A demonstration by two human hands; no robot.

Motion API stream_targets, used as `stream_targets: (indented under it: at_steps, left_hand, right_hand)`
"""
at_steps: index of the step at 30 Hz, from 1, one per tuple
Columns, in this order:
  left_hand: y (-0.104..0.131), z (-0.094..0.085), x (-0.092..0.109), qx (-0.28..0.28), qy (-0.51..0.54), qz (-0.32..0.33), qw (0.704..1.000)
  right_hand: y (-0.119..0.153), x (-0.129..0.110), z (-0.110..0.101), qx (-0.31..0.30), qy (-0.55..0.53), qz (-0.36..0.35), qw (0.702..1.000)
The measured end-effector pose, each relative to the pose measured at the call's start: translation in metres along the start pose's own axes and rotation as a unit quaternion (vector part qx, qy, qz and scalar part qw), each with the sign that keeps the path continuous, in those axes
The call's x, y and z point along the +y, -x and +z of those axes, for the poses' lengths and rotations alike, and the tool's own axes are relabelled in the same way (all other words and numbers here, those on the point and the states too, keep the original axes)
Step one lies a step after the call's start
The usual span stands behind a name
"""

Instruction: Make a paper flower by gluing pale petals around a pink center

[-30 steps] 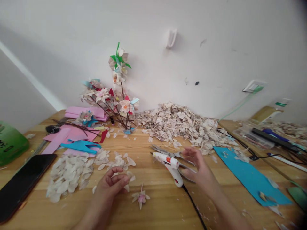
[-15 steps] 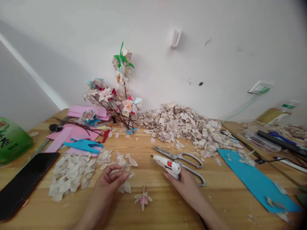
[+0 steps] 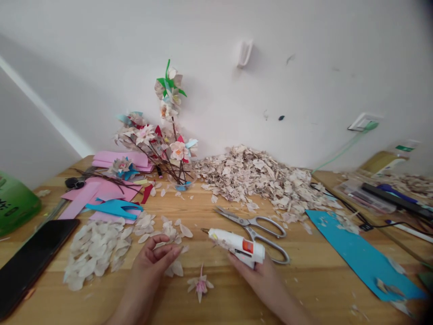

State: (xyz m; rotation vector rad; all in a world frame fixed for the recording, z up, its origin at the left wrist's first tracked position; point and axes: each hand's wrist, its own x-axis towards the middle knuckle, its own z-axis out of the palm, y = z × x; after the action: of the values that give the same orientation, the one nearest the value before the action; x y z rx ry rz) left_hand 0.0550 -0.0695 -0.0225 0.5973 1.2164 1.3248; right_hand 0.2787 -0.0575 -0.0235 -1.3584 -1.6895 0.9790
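My right hand [image 3: 259, 280] is wrapped round the handle of a white hot glue gun [image 3: 237, 246], whose nozzle points left. Just behind the glue gun lie metal scissors [image 3: 252, 223] with their blades nearly closed. My left hand [image 3: 154, 264] hovers by some loose pale petals [image 3: 172, 230], its thumb and fingers pinched together. A small petal shows by the fingertips; I cannot tell whether it is held. Between my hands, a small paper-like flower [image 3: 200, 285] with a pink centre lies on the table.
A petal pile [image 3: 98, 253] and a black phone [image 3: 34, 266] lie left. Behind stand flowered twigs [image 3: 177, 151] in a clear cup, beside a heap of dry flakes [image 3: 257, 176]. Blue paper [image 3: 358, 253] and a cable [image 3: 365, 225] are right; pink sheets [image 3: 118, 192] lie back left.
The glue gun has turned and moved slightly right and down in my right hand, showing more of its side. My left hand keeps nearly the same pose. The whole view has shifted a little.
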Motion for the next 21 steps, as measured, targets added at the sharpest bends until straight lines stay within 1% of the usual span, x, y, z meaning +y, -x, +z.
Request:
stream_targets:
  at_steps: [2,4,9,12,15,21]
  left_hand:
    - [0.000,-0.001,0.000,0.000,0.000,0.002,1.000]
    - [0.000,-0.001,-0.001,-0.001,0.000,0.003,1.000]
    - [0.002,-0.003,-0.003,-0.020,0.016,0.001,1.000]
    - [0.003,-0.002,-0.004,-0.019,0.014,-0.006,1.000]
    - [0.003,-0.001,-0.003,-0.018,0.020,-0.009,1.000]
    - [0.004,0.002,-0.001,-0.013,0.028,-0.013,0.999]
  right_hand:
    - [0.006,-0.006,0.004,-0.012,-0.039,-0.005,0.999]
    - [0.010,-0.009,0.007,-0.031,-0.051,-0.008,0.998]
    - [0.015,-0.004,0.011,-0.075,-0.015,-0.021,0.997]
    - [0.015,-0.003,0.011,-0.090,-0.013,-0.024,0.996]
    - [0.015,-0.004,0.010,-0.094,-0.008,-0.023,0.995]
    - [0.014,-0.006,0.009,-0.081,0.016,-0.031,0.996]
